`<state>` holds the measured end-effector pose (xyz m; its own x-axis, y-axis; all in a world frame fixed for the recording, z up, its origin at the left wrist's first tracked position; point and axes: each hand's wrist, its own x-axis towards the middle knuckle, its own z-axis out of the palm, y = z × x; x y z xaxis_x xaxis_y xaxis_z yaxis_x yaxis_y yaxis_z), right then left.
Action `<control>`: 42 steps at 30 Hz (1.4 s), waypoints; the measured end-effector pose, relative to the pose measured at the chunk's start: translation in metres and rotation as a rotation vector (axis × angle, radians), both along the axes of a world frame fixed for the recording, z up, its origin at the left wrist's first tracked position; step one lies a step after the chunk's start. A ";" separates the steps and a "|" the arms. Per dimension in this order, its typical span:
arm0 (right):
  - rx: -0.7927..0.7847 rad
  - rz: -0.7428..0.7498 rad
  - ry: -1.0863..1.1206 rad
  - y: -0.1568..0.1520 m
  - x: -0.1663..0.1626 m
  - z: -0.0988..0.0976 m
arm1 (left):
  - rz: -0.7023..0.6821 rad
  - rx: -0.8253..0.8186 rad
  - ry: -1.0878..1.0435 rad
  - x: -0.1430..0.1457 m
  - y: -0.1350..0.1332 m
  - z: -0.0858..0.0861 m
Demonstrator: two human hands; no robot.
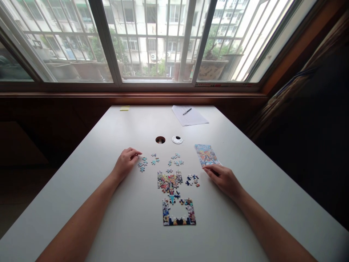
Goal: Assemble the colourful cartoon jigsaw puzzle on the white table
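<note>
My left hand (126, 160) rests on the table left of a small group of loose light-blue jigsaw pieces (142, 163). Its index finger stretches toward them and the other fingers bend loosely. Over the lower edge of a colourful picture card (206, 154) lies my right hand (222, 179), fingers extended and nothing visibly gripped. Between the hands is a partly joined puzzle section (169, 179) with a ragged lower end. Nearer me lies a joined border section (193, 217) with a gap in its middle. Dark-blue loose pieces (192, 180) sit beside the right hand.
More loose pieces (176, 160) lie above the joined section. Farther back are a round cable hole (160, 140) and its white cover (177, 139). Paper sheets (191, 118) with a pen (187, 111) and yellow sticky notes (124, 108) lie at the table's far edge.
</note>
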<state>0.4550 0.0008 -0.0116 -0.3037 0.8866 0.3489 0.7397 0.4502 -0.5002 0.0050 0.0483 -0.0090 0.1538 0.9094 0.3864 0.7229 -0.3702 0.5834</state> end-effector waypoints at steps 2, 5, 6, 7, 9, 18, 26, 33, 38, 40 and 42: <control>0.009 -0.002 -0.003 0.001 0.000 -0.001 | 0.000 0.001 -0.006 0.000 0.000 0.000; 0.027 -0.002 -0.012 0.001 0.000 -0.002 | 0.004 0.004 -0.019 -0.001 0.001 -0.001; 0.033 -0.005 -0.017 0.000 -0.001 -0.002 | 0.006 0.006 -0.024 -0.001 0.001 -0.001; 0.040 -0.008 -0.022 0.000 -0.001 -0.001 | 0.009 0.008 -0.030 -0.001 0.001 -0.001; 0.055 -0.013 -0.034 -0.001 -0.003 0.000 | 0.015 0.012 -0.041 -0.001 0.001 -0.001; 0.129 -0.009 -0.128 -0.002 -0.004 -0.006 | 0.030 0.045 -0.069 0.001 0.000 0.001; 0.179 -0.106 -0.202 -0.003 -0.008 -0.009 | 0.049 0.076 -0.048 0.003 -0.001 -0.002; 0.201 -0.117 -0.179 -0.002 -0.009 -0.008 | 0.121 0.095 -0.050 0.003 0.000 -0.003; 0.160 -0.102 -0.129 -0.006 -0.009 -0.005 | 0.113 0.098 -0.078 0.004 0.000 -0.003; 0.129 -0.105 -0.081 -0.007 -0.009 -0.003 | 0.110 0.098 -0.104 0.003 -0.001 -0.003; 0.095 -0.124 -0.001 -0.007 -0.008 0.001 | 0.105 0.097 -0.131 0.002 -0.001 -0.003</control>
